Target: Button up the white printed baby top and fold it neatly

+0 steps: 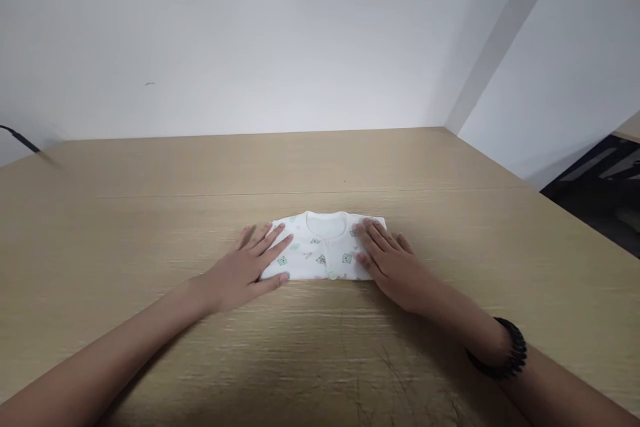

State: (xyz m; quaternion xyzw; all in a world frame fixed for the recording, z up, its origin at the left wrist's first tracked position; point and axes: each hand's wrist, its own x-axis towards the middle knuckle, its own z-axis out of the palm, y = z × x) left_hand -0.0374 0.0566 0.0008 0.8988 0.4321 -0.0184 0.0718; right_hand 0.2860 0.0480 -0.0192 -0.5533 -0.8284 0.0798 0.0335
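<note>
A white baby shirt (305, 250) with small green animal prints lies folded into a wide, flat bundle. Its round neckline faces away from me, and a short front placket runs down from it. My left hand (250, 263) rests on the bundle's left end with fingers spread, the thumb along the near edge. On the right end lies my right hand (393, 260), palm down, its fingers stretched out over the cloth. Neither hand grips the fabric. Parts of both ends of the shirt are hidden under my fingers.
The shirt lies on a wood-grain table (200, 173) with a seam across it and scratches near the front. A white partition (250, 47) rises along the back and right. At the far left hangs a black cable (20, 139). My right wrist carries a black coiled band (515, 350).
</note>
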